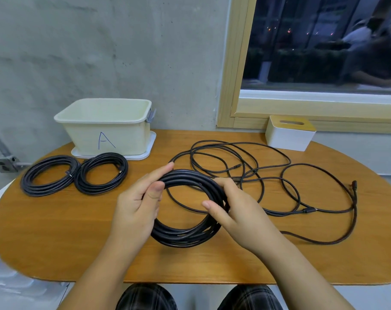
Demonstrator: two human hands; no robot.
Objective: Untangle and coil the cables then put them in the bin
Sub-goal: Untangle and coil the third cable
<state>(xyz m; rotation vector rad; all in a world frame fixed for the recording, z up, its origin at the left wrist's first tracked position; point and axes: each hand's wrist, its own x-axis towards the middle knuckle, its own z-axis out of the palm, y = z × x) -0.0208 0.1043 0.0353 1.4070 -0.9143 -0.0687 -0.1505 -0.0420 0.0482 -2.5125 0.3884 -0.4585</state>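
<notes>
A black cable coil [183,237] is held just above the wooden table [56,231] at its middle. My left hand [141,202] grips the coil's left side, thumb over the strands. My right hand [230,209] grips its right side, where the loose cable leaves it. Loose black cable [246,162] sprawls in tangled loops to the right, ending in a plug [354,183]. Two finished black coils, one [48,175] and the other [101,173], lie side by side at the left. Behind them stands the cream bin [105,128], marked "A" and with nothing visible inside.
A white tissue box [289,133] with a wooden top sits at the back right under the window. The bin stands on a white tray [145,153] against the concrete wall. My knees show below the table's front edge.
</notes>
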